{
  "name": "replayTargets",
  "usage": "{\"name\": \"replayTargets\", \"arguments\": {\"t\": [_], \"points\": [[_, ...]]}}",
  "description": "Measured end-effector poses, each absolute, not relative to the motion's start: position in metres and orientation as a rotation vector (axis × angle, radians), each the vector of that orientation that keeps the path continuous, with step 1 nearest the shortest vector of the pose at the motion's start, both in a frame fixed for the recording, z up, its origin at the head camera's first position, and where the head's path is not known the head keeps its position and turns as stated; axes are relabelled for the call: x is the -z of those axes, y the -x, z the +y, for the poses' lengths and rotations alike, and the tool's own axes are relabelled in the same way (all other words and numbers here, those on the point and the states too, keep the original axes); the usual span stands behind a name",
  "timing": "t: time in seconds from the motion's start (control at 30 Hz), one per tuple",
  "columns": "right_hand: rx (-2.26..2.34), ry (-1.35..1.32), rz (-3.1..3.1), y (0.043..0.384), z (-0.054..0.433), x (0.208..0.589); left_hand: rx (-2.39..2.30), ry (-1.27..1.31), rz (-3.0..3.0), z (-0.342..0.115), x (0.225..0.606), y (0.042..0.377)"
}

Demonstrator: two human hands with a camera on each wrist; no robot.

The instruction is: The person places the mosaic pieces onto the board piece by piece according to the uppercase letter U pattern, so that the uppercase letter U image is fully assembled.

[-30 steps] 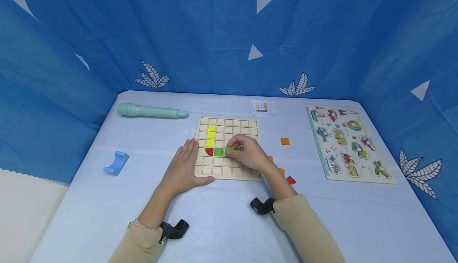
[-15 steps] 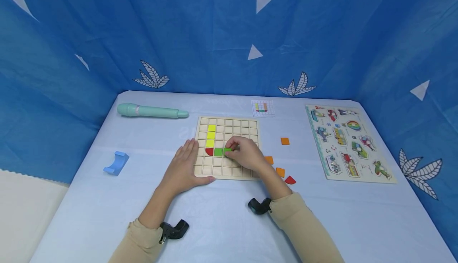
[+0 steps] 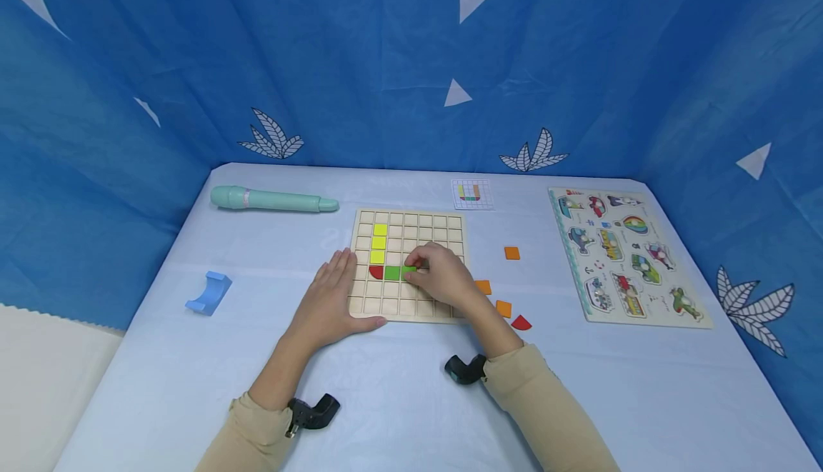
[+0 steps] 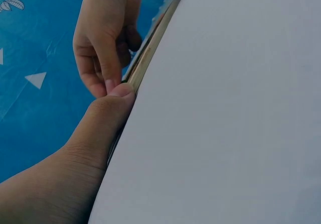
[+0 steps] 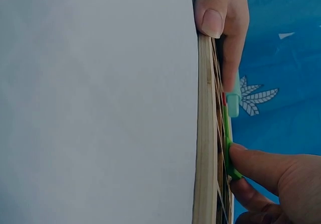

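Observation:
A wooden grid board (image 3: 431, 222) lies in the middle of the table. One column bears yellow square tiles (image 3: 378, 243), with a red quarter-circle tile (image 3: 376, 272) below them. To the red tile's right sits a green square tile (image 3: 391, 273). My right hand (image 3: 444, 275) pinches another green square tile (image 5: 232, 164) between thumb and finger, beside the first. In the right wrist view this tile looks tilted at the board's surface. My left hand (image 3: 331, 300) rests with straight fingers along the board's left edge, thumb at its front edge.
Orange square tiles (image 3: 511, 253) and a red quarter-circle tile (image 3: 521, 323) lie right of the board. A pattern card (image 3: 472, 194) lies behind it. A picture puzzle board (image 3: 630, 258) is far right. Left are a green toy microphone (image 3: 276, 199) and a blue curved block (image 3: 209, 293).
My right hand has shifted slightly left and lowered its green tile next to the other green one. During the last half second it has hardly moved. The left hand stays in place.

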State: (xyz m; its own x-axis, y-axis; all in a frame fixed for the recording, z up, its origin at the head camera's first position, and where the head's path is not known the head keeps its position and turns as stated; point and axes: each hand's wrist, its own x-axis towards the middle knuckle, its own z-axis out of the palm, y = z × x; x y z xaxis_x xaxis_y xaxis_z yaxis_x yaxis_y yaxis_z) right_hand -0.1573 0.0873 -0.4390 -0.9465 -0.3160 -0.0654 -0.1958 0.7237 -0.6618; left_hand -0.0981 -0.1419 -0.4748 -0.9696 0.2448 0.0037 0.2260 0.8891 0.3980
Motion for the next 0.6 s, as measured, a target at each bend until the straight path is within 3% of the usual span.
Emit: {"name": "replayTargets", "arguments": {"t": [0.6], "points": [[0.941, 0.430, 2.776, 0.1522, 0.0912, 0.4330, -0.633, -0.374, 3.006, -0.1420, 0.4751, 0.0988]]}}
